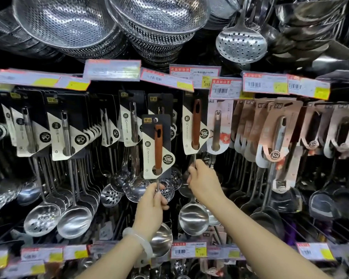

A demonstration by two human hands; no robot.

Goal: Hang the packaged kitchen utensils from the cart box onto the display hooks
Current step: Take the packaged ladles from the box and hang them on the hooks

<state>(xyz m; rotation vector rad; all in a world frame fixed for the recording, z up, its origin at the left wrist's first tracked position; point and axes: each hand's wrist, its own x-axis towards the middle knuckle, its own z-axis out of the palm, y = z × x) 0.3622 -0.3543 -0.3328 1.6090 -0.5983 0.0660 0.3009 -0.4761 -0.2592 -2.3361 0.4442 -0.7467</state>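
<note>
My left hand grips the steel shaft of a packaged ladle with a brown wooden handle and black-and-cream card, held upright in front of the display; its bowl shows below my wrist. My right hand grips the shaft of a second wooden-handled ladle, whose card reaches up to the hook row under the price tags; its bowl hangs below my hand. Whether that card sits on a hook is hidden. The cart box is out of view.
Rows of carded ladles and skimmers hang left and pink-carded utensils right. Price tags line the rail above. Perforated steel colanders and a loose skimmer sit on the top shelf. A lower tag rail crosses near my forearms.
</note>
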